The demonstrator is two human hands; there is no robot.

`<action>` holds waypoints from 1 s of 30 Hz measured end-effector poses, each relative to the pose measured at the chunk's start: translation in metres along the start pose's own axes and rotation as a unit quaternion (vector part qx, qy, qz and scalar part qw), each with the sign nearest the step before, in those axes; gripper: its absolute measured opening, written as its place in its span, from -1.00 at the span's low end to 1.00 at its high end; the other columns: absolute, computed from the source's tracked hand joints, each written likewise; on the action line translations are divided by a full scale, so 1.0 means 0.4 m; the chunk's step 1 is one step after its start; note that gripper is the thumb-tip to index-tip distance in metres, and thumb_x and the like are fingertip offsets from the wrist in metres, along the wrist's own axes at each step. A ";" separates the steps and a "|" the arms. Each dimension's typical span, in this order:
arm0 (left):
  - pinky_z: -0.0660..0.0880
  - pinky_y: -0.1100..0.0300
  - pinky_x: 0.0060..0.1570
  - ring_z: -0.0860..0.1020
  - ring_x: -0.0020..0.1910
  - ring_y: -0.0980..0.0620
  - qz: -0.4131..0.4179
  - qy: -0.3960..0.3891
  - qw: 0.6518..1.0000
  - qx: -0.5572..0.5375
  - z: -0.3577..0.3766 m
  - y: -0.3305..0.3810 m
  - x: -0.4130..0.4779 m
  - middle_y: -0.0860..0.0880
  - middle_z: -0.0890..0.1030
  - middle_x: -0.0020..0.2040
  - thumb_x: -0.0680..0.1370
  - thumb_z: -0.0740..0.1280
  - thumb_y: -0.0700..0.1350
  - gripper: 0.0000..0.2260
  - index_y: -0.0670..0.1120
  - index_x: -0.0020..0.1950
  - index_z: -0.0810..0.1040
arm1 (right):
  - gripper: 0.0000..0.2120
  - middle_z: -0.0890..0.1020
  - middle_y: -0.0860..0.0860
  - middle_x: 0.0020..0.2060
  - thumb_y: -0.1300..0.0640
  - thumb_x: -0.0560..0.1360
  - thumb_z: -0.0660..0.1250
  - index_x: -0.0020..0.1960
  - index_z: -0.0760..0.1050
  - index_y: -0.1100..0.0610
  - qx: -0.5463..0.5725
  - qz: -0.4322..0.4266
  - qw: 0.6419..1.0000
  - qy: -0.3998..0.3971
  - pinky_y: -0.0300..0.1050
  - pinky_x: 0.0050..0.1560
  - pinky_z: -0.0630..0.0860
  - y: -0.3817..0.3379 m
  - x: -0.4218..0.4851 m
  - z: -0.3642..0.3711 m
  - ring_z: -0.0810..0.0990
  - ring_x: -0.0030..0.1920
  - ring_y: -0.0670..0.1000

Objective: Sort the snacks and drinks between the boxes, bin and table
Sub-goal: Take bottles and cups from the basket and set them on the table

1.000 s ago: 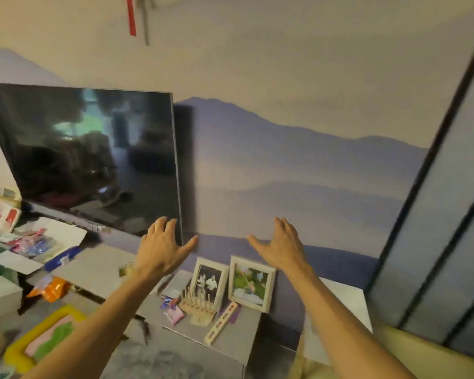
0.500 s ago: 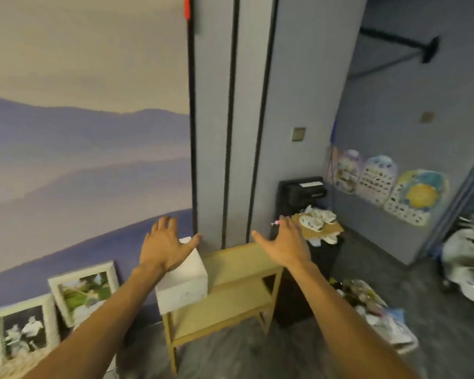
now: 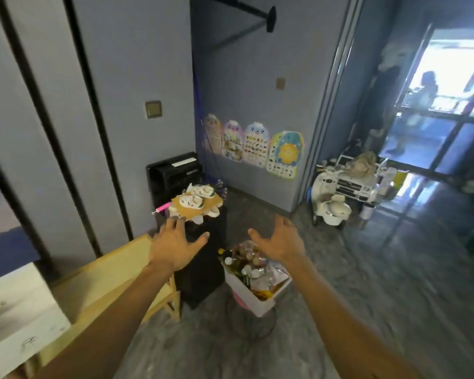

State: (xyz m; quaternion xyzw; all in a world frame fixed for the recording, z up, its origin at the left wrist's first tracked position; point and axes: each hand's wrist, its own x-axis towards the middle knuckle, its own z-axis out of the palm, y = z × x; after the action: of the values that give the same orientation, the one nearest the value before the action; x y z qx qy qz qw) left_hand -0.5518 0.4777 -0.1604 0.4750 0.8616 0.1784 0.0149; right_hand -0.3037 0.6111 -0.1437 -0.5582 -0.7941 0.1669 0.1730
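Left hand (image 3: 175, 248): I am holding it out flat, palm down, fingers spread, gripping nothing. Right hand (image 3: 281, 242): I am holding it out level with the left, palm turned inward, fingers splayed and empty. Both are reaching forward with a gap between them, which I judge is about the width of the load ahead, as if readying to take it by two sides. White box (image 3: 244, 292): it is sitting on the floor just below and between my hands, beside the black cabinet (image 3: 203, 269), its near corner pointing toward me. Its long axis appears to be running away from me toward the right wall, though blur is making this uncertain; the open top is facing up. Bottles (image 3: 247, 269): they are crowding the box, mostly standing with caps up, a few leaning. Packets (image 3: 274, 274): they are lying crumpled on the right side. Pink rim (image 3: 240, 301): it is showing under the box – possibly the bin, I cannot tell. Wooden table (image 3: 101, 283): it is standing at my left, carrying a second white box (image 3: 19, 310). Small shoes (image 3: 192, 199): they are resting on cardboard atop the cabinet – not part of the sorting, by my reckoning.
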 end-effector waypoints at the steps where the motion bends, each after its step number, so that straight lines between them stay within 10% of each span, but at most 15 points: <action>1: 0.46 -0.22 0.39 0.42 0.48 -0.22 0.005 -0.006 1.000 0.005 0.024 0.030 0.015 -0.11 0.36 0.57 0.43 0.00 0.64 -0.04 0.00 0.60 0.31 | 0.08 0.32 0.16 0.63 -0.58 0.45 0.27 0.68 0.20 0.16 -0.001 0.006 1.000 -0.003 0.20 0.51 0.44 0.033 0.013 0.001 0.27 0.63 0.23; 15: 0.41 -0.20 0.45 0.34 0.56 -0.16 0.057 -0.115 0.992 -0.002 0.349 0.147 0.323 -0.08 0.28 0.63 0.44 0.05 0.64 -0.02 -0.01 0.64 0.28 | 0.12 0.49 0.11 0.51 -0.71 0.38 0.11 0.62 0.27 0.11 -0.017 0.082 0.995 -0.051 0.20 0.36 0.55 0.273 0.284 0.212 0.53 0.43 0.18; 22: 0.43 -0.18 0.42 0.34 0.56 -0.14 0.043 -0.200 0.979 -0.012 0.583 0.020 0.588 -0.07 0.28 0.62 0.38 0.03 0.69 0.06 -0.01 0.65 0.26 | -0.19 0.50 0.07 0.45 -0.46 0.54 0.31 0.55 0.37 0.10 -0.011 0.071 0.991 -0.113 0.04 0.26 0.52 0.214 0.484 0.407 0.50 0.42 0.14; 30: 0.48 -0.09 0.33 0.40 0.50 -0.06 0.007 -0.306 0.952 -0.028 0.894 -0.112 0.822 0.01 0.34 0.56 0.37 0.13 0.66 -0.04 0.09 0.61 0.33 | -0.09 0.46 -0.06 0.48 -0.48 0.36 0.43 0.57 0.28 -0.10 -0.017 0.047 0.977 -0.205 0.02 0.24 0.61 0.233 0.701 0.847 0.54 0.38 0.05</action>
State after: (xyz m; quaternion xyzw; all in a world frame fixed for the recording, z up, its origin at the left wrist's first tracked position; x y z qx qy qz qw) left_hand -0.6985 0.8316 -0.4622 0.5123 0.8069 0.0489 0.2899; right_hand -0.4716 0.8813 -0.4613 -0.5520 -0.7880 0.2724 -0.0113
